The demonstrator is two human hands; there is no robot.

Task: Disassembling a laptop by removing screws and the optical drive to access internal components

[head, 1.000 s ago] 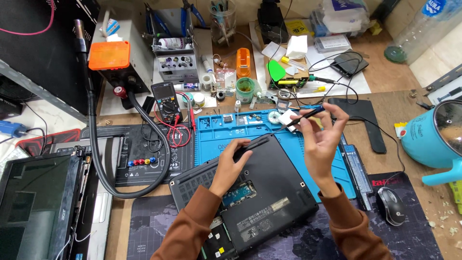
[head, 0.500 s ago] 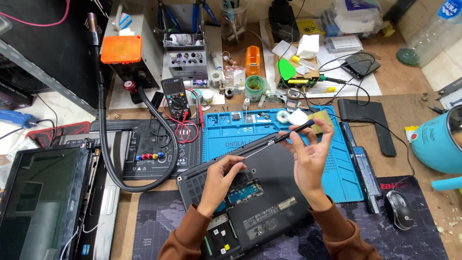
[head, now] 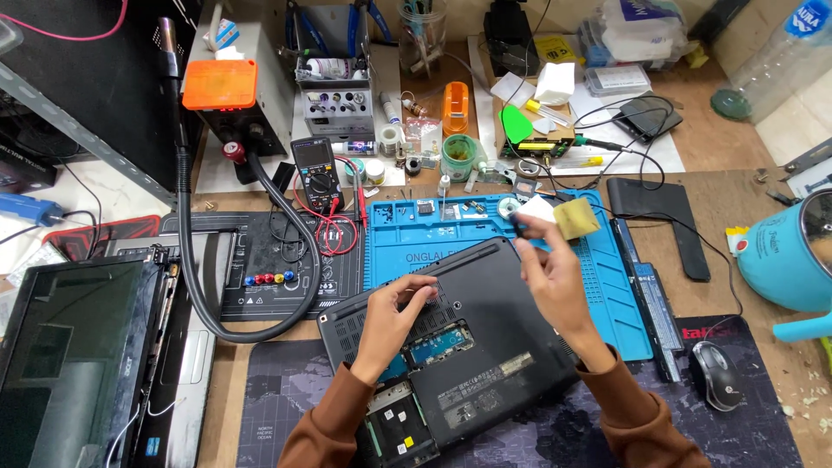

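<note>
A black laptop [head: 498, 299] lies upside down, partly on a blue work mat [head: 598, 286], with an open bay showing a green board [head: 438, 345]. My left hand [head: 392, 319] rests on the laptop's underside, fingertips near the middle, holding nothing. My right hand [head: 553, 270] is raised over the laptop's far right corner, fingers pinched on a small white piece [head: 537, 208] with something dark beside the fingertips. A tan sponge [head: 576, 218] sits just right of the fingers; I cannot tell whether it touches them.
A multimeter [head: 316, 173] with red leads, an orange-topped station [head: 221, 84] and its black hose [head: 192, 260] stand at the left. Another opened laptop [head: 74, 364] lies far left. A teal pot [head: 784, 260], a mouse [head: 715, 374] and a long black battery [head: 646, 303] are on the right.
The thin dark tool that stuck out of my right hand is no longer seen; the hand has shifted slightly. My left hand stays on the laptop.
</note>
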